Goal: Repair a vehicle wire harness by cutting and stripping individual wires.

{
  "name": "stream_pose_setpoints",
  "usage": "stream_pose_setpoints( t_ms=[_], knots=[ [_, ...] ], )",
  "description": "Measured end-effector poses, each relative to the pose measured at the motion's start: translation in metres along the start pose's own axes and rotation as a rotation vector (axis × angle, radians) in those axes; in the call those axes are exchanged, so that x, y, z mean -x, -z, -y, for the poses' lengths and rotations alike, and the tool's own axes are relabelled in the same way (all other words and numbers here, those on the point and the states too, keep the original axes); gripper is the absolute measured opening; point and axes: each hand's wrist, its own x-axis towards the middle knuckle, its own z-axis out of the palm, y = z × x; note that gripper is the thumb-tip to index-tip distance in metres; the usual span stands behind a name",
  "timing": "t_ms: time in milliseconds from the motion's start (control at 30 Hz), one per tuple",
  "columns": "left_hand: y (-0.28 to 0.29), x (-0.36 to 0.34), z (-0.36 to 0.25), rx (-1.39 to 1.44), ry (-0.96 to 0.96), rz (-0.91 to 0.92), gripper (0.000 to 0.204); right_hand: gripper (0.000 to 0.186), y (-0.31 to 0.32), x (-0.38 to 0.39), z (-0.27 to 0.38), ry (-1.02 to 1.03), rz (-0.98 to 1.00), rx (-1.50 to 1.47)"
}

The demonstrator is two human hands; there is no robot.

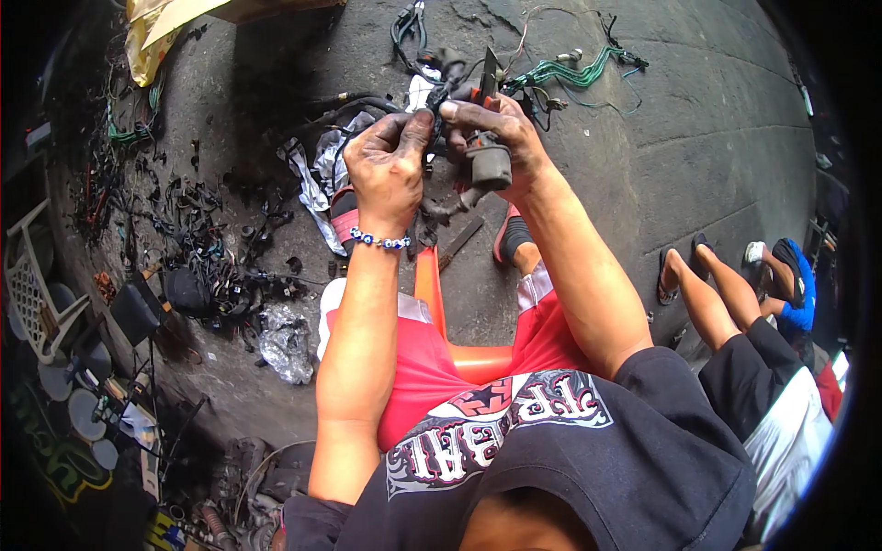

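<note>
Over the ground in front of my knees, both hands work at a bundle of black wires [443, 90]. My left hand [386, 170] is closed, its thumb and fingertips pinching the bundle from the left. Fingers curled, my right hand [501, 133] grips a dark grey, cup-shaped connector [491, 168]. A flat dark tool with orange-red parts [489, 78] sticks up from the same hand; its kind is unclear. The right thumb lies against the wires close to the left fingertips. How the wires join the connector is hidden by my fingers.
Green wires [579, 70] lie beyond my right hand. Black connectors and scraps [202, 220] litter the ground at left, near crumpled clear plastic [286, 344]. A cardboard box [230, 11] stands at the far left. Another person's legs [707, 294] are at right. Orange stool parts [430, 285] show between my legs.
</note>
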Motion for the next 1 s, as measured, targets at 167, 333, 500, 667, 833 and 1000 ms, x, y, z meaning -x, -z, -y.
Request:
stream_pose_setpoints(
  t_ms=[167, 333, 500, 667, 833, 1000],
  knots=[
    [0.001, -0.001, -0.005, 0.004, 0.047, 0.016, 0.016, 0.018, 0.002, 0.0, 0.005, 0.037, -0.035, 0.183],
    [0.003, -0.001, -0.01, 0.065, 0.1, -0.002, 0.014, 0.022, 0.003, -0.002, 0.005, 0.054, -0.059, 0.23],
    [0.004, 0.001, -0.011, 0.224, 0.211, -0.002, 0.017, 0.022, 0.004, -0.001, 0.001, 0.049, -0.056, 0.16],
    [0.008, -0.002, -0.001, 0.477, 0.301, 0.048, 0.015, 0.021, 0.006, 0.0, -0.005, 0.02, 0.106, -0.123],
    [0.0, -0.002, -0.006, 0.596, 0.365, -0.032, 0.017, 0.046, 0.011, -0.003, -0.007, 0.166, 0.241, 0.007],
    [-0.001, -0.001, -0.006, 0.489, 0.316, -0.055, 0.017, 0.022, 0.009, -0.002, -0.006, 0.175, 0.179, 0.038]
  ],
)
